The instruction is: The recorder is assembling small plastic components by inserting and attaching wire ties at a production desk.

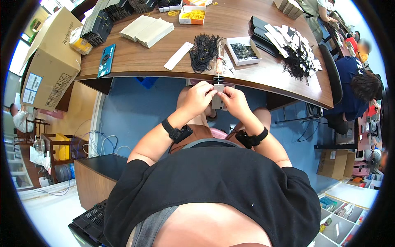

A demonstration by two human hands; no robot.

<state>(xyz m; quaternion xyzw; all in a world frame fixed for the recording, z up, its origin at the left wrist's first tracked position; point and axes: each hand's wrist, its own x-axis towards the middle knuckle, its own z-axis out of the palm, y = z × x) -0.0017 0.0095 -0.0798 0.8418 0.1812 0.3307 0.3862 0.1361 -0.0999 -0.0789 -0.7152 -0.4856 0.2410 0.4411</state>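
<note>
In front of the table's near edge my left hand (199, 98) and my right hand (236, 102) meet with fingertips pinched. Between them is a small pale grey piece (219, 88) with a dark hole near its top, and both hands grip its lower sides. Just beyond it a black clamp-like part (218, 79) sits at the table edge, with a slim clear and orange rod (220, 61) lying behind it. A bundle of black cords (203, 52) lies to the left of the rod. An open white box (243, 51) of small black pieces stands to its right.
On the brown table (144, 61) lie a white strip (177, 56), beige card stacks (147, 31), a teal package (106, 61) and a box of yellow bands (192, 15). White tags with black cords (299, 57) pile up right. A large carton (53, 61) stands left; a co-worker (354, 88) sits right.
</note>
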